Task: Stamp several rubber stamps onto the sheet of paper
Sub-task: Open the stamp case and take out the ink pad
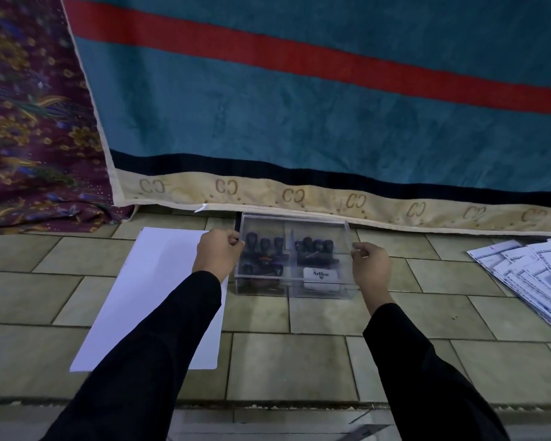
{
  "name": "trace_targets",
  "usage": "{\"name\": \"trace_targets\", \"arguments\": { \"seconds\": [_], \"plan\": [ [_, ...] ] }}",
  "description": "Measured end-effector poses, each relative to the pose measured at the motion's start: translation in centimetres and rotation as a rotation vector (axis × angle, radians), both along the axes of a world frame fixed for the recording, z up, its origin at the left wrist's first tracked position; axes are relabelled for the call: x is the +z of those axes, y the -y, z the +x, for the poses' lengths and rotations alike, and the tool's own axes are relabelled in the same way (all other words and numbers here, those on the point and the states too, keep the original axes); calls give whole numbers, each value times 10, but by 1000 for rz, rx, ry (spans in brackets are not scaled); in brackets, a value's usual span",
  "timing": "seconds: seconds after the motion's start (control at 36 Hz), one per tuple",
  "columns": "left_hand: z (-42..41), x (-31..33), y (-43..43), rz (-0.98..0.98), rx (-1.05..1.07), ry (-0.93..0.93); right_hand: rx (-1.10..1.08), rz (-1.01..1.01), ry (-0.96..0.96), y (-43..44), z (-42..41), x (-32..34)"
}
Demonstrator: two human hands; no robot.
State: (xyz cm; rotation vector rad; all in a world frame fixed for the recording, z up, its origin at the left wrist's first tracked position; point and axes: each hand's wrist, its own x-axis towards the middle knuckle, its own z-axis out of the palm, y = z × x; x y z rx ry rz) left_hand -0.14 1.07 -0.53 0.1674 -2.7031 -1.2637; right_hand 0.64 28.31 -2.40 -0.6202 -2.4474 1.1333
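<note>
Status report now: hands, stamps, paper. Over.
Left hand and right hand pinch the clear lid by its side edges. Stamps inside the box, none out yet. Sheet of paper bare, left of box; lid in the way.

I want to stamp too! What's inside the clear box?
Through the clear lid, the box shows dark-handled rubber stamps in two clusters and a white Artline pad. The stamps' undersides are hidden, so their designs cannot be seen.

Brand name "Artline", in dark print, on the small white rectangular ink pad [321, 275] inside the clear plastic box [321, 295]. Brown "CC" monogram repeated along the cream woven border [325, 198] of the teal blanket [268, 116]. Print on the white printed sheets [536, 268], far right: illegible.
</note>
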Motion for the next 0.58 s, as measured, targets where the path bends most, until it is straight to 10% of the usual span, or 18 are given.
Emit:
{"name": "trace_targets", "arguments": {
  "seconds": [0.58],
  "plan": [
    [135,-47,26,-23,-142,193,147,-91,238,-20,130,-33]
  ]
}}
